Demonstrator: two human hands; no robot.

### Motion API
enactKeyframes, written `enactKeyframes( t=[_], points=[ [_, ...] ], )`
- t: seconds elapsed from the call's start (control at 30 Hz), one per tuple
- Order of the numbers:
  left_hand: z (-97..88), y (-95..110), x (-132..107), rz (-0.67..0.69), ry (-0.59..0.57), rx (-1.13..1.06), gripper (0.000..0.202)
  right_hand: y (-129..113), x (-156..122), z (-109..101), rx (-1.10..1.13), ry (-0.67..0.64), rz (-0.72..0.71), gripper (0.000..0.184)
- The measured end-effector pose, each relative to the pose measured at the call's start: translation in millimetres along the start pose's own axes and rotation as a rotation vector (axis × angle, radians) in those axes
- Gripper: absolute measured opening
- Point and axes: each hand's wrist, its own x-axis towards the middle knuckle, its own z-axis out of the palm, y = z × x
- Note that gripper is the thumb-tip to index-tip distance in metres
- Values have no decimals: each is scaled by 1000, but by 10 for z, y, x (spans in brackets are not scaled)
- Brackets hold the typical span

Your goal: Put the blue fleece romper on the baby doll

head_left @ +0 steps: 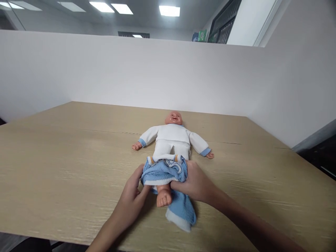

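Observation:
A baby doll [172, 134] in a white top with blue cuffs lies on its back on the wooden table [65, 164], head away from me. Blue trousers [165, 171] with a white hem are bunched round its legs. My left hand [132, 196] pinches the left side of the bunched trousers. My right hand [195, 182] grips their right side at the doll's hip. One bare foot [164, 198] sticks out of the left leg; the other trouser leg [181, 211] hangs limp toward me.
White partition walls [131, 73] stand behind and to the right of the table. The table's near edge runs just below my forearms. To the right, past the table, lies a dark floor area [320, 157].

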Motion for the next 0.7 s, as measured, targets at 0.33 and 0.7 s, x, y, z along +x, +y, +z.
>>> enactKeyframes(
  t=[0.33,0.7],
  points=[
    [-244,-44,216,-32,-99,-56,40,37,0,-188,222,-274,12,44],
    [-492,184,374,-61,-391,-39,35,716,-219,-223,494,-64,202,72]
  ],
)
